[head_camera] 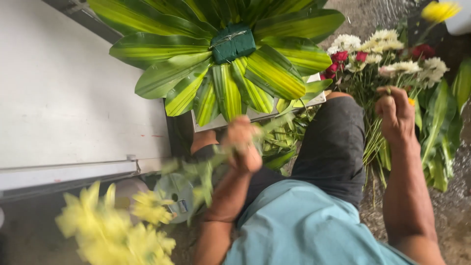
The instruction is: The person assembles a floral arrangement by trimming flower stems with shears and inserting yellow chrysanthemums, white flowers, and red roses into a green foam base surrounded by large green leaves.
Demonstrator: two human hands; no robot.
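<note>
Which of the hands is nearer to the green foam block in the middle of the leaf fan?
The left. The left hand is below the green foam block, holding blurred green stems. The right hand is far off to its right, at the flower bunch.

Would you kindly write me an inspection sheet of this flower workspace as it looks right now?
Surface: rough grey ground.
Job's things: leaf fan around a green foam block; blurred green stem.
Clutter: cut leaves; spool.
Grippers: left hand grips the stem; right hand closed on a stalk in the flower bunch.
Cables: nothing seen.
Surroundings: white panel; blurred yellow flowers.
</note>
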